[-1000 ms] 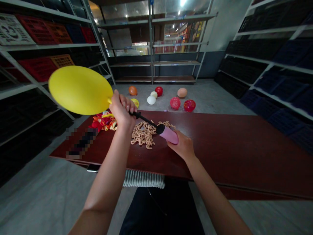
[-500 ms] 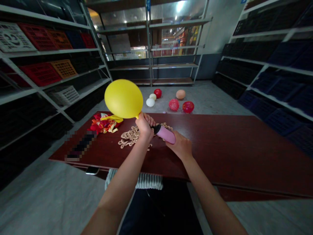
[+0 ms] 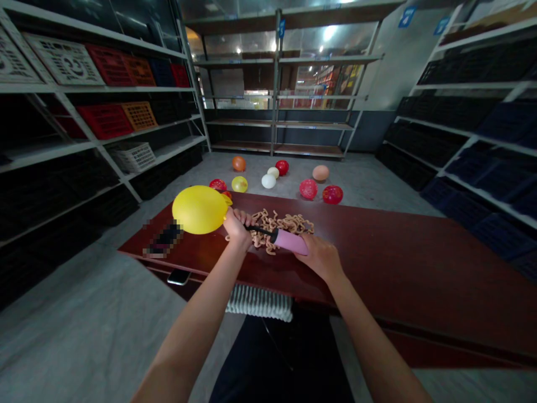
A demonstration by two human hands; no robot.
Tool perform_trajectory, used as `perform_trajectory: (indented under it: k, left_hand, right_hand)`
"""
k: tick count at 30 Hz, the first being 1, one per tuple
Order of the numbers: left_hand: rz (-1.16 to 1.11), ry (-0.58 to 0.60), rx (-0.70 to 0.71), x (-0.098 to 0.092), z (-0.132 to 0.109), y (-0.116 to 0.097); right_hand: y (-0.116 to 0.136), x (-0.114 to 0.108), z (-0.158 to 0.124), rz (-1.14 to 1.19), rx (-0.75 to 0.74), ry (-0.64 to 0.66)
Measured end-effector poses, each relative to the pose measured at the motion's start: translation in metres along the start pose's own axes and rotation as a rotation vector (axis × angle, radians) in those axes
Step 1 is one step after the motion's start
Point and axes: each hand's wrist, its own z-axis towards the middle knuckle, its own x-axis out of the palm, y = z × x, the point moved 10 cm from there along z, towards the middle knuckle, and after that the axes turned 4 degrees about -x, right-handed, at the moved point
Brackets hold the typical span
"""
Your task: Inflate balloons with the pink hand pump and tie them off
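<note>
A swollen yellow balloon (image 3: 199,209) points to the left from my left hand (image 3: 237,228), whose fingers are closed round its neck and the front end of a hand pump. The pump's pink barrel (image 3: 290,241) is gripped at its back end by my right hand (image 3: 321,254). Between the two hands a black rod shows, drawn out of the barrel. Under and behind the pump lies a heap of beige long thin balloons (image 3: 268,224), knotted into curls. Partly behind the yellow balloon is a pile of uninflated balloons (image 3: 227,197), mostly hidden.
The dark red table (image 3: 403,263) spreads to the right. A pixelated dark object (image 3: 164,239) lies at its left. On the floor beyond sit several inflated balloons, among them a white one (image 3: 268,181) and an orange one (image 3: 239,163). Shelves with crates (image 3: 104,120) line the sides.
The balloon has come down and now hides most of the loose pile. My hands have moved apart, baring more black rod. My view has turned left, bringing more floor balloons into sight.
</note>
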Motion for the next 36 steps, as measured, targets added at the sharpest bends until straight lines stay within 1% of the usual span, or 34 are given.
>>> perform_trajectory:
  k: [4,7,9,11,14,16,19,21,24,27,29,31,33,36]
  left_hand:
    - [0.008,0.021,0.03,-0.003,0.005,-0.038]
    - [0.016,0.06,0.061,0.002,0.007,-0.07]
    - [0.028,0.085,0.101,0.012,0.007,-0.089]
    - [0.047,0.109,0.139,0.027,0.003,-0.102]
    - [0.075,0.137,0.161,0.056,-0.005,-0.103]
    - [0.09,0.15,0.165,0.075,-0.009,-0.095]
    - [0.105,0.167,0.146,0.097,-0.011,-0.074]
    - [0.111,0.176,0.131,0.107,-0.012,-0.057]
    - [0.121,0.193,0.104,0.116,-0.015,-0.025]
    - [0.119,0.196,0.07,0.117,-0.021,0.015]
    - [0.12,0.197,0.045,0.114,-0.023,0.043]
    - [0.117,0.203,0.028,0.109,-0.023,0.065]
    - [0.104,0.194,0.015,0.102,-0.02,0.077]
    - [0.093,0.163,-0.001,0.09,-0.013,0.076]
  right_hand:
    - [0.003,0.0,0.0,0.008,-0.005,0.021]
    - [0.003,0.0,0.001,0.031,0.01,0.03]
    - [0.002,0.0,0.001,0.071,0.02,0.023]
    - [-0.001,-0.001,0.002,0.117,0.036,0.006]
    - [-0.011,0.001,0.001,0.151,0.088,-0.009]
    - [-0.021,0.001,0.0,0.153,0.149,-0.033]
    - [-0.036,-0.004,-0.004,0.149,0.237,-0.103]
    - [-0.041,-0.006,-0.005,0.157,0.27,-0.133]
    - [-0.043,-0.007,-0.005,0.182,0.295,-0.138]
    - [-0.045,-0.008,-0.004,0.196,0.319,-0.141]
    - [-0.048,-0.01,-0.005,0.178,0.347,-0.154]
    - [-0.053,-0.011,-0.007,0.129,0.385,-0.166]
    - [-0.056,-0.012,-0.009,0.082,0.406,-0.171]
    - [-0.051,-0.011,-0.006,0.052,0.377,-0.16]
